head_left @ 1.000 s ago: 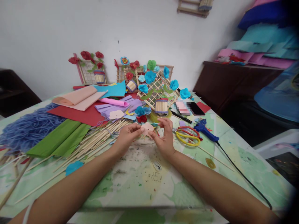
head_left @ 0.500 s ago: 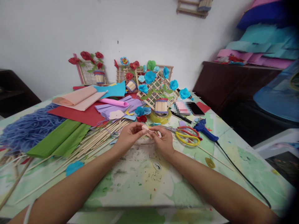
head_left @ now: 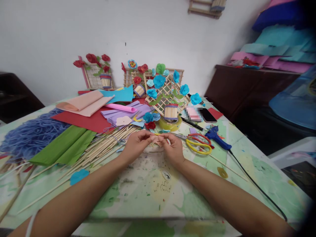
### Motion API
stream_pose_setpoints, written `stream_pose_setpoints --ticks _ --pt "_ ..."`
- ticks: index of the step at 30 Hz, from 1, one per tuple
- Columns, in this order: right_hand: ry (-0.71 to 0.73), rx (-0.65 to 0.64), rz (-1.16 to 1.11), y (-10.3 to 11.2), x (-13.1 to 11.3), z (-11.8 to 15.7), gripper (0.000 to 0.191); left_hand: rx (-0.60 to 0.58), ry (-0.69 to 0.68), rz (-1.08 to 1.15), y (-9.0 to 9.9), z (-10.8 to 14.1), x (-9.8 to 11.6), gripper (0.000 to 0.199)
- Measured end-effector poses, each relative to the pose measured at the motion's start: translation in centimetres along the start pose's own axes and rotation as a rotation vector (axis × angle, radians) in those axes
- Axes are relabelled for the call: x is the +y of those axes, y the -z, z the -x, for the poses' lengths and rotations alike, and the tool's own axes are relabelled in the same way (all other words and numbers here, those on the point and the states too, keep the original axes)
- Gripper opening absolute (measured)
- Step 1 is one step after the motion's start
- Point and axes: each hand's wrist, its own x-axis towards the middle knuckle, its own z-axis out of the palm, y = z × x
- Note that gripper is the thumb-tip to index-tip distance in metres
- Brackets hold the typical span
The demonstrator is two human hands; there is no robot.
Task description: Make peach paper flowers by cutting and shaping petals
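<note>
Both hands meet over the middle of the table, fingertips nearly together. My left hand (head_left: 137,144) is closed in a pinch on one side of a small pale pink paper petal piece (head_left: 156,139). On its other side, my right hand (head_left: 173,146) pinches the same paper between thumb and fingers. Much of the paper is covered by the fingers. Just right of my right hand lie scissors (head_left: 198,146) with red and yellow handles. Beyond the hands are a red paper flower (head_left: 150,125), a blue paper flower (head_left: 148,117) and a roll of yellow tape (head_left: 170,123).
A blue glue gun (head_left: 218,137) with a black cord lies at right, near a phone (head_left: 207,115). Bamboo sticks (head_left: 106,144), green paper (head_left: 65,144) and blue yarn (head_left: 32,133) spread at left. A stick lattice (head_left: 160,102) with blue flowers stands behind.
The pale pink paper between my fingertips has turned flatter, and its raised rounded edge no longer shows. Both hands stay in nearly the same place.
</note>
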Motion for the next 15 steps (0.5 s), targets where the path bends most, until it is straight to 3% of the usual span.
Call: stream_pose_setpoints --ticks 6,15 --pt "-0.096 -0.006 -0.160 -0.03 0.65 0.00 0.014 -0.014 0.147 0.230 -0.14 -0.08 -0.22 0.023" --pt "-0.127 -0.079 -0.247 0.02 0.61 0.12 0.018 0.008 0.170 0.229 -0.34 -0.26 -0.72 0.019"
